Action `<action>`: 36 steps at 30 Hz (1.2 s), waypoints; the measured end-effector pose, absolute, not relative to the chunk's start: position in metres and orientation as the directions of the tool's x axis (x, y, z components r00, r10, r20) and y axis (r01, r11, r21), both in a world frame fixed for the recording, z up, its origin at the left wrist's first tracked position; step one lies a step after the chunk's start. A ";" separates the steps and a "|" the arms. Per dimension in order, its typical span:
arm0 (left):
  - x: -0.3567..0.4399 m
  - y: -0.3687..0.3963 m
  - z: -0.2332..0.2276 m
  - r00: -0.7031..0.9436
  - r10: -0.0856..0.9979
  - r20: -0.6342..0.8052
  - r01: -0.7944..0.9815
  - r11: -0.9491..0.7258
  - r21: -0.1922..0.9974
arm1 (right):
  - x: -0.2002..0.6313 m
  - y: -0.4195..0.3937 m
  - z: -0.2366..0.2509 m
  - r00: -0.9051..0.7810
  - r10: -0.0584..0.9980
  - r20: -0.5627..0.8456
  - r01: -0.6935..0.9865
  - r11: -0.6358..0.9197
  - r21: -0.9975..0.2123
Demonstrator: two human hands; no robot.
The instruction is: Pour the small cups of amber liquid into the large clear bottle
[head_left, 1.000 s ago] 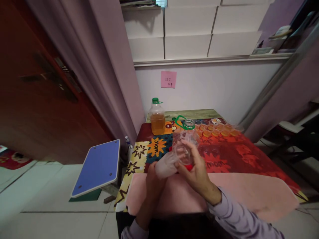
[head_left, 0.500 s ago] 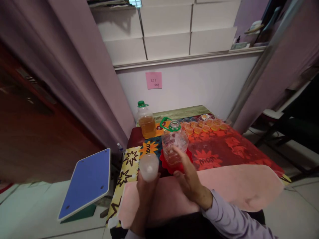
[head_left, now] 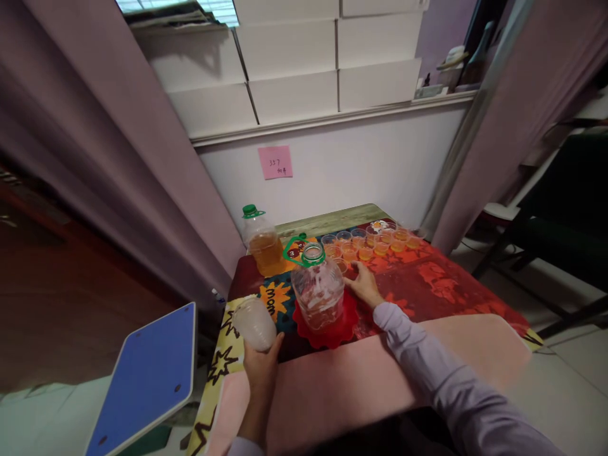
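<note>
My left hand grips a stack of clear plastic cups, lifted over the table's near left corner. My right hand reaches forward past a near-empty clear jug with a green handle, which stands on a red plate. The fingers touch a small clear cup at the near end of a row of several small cups holding orange liquid. Whether the hand grips that cup is unclear. A second bottle, green-capped and half full of amber liquid, stands at the back left.
A bright patterned cloth covers the table, with a pink towel along its near edge. A blue board leans at the lower left. A curtain hangs left, a pink note sticks on the wall, and a dark chair stands right.
My hands have separated: the left drew the cup stack down and left, the right left the stack and reached forward past the jug to the row of cups. The view swung leftward.
</note>
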State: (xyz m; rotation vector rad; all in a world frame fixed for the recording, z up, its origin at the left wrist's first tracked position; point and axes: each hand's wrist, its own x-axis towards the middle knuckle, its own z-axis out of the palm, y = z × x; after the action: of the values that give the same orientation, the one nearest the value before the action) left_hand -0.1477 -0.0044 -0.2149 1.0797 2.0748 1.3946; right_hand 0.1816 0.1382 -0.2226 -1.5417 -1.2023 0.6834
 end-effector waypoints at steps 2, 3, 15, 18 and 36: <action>-0.148 -0.004 -0.214 -0.619 0.781 0.088 0.386 0.204 0.899 | 0.171 0.149 -0.227 0.329 0.936 0.122 0.328 0.008 -0.945; -0.148 -0.004 -0.213 -0.622 0.778 0.092 0.391 0.206 0.897 | 0.167 0.153 -0.228 0.323 0.939 0.119 0.318 0.011 -0.948; -0.145 -0.006 -0.206 -0.606 0.793 0.060 0.366 0.211 0.907 | 0.170 0.138 -0.225 0.319 0.931 0.179 0.236 0.105 -0.966; -0.147 -0.005 -0.207 -0.607 0.792 0.061 0.362 0.207 0.909 | 0.181 0.127 -0.205 0.333 0.915 0.230 0.204 0.168 -0.964; -0.145 -0.009 -0.216 -0.554 0.830 0.066 0.350 0.160 0.923 | 0.200 0.074 0.005 -0.002 0.885 0.465 0.145 0.461 -0.876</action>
State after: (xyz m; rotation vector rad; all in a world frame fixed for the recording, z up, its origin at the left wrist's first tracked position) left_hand -0.1447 -0.0093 -0.2161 1.1175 1.9819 1.3792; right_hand 0.1998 0.0743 0.0053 -0.9556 -1.4768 0.7511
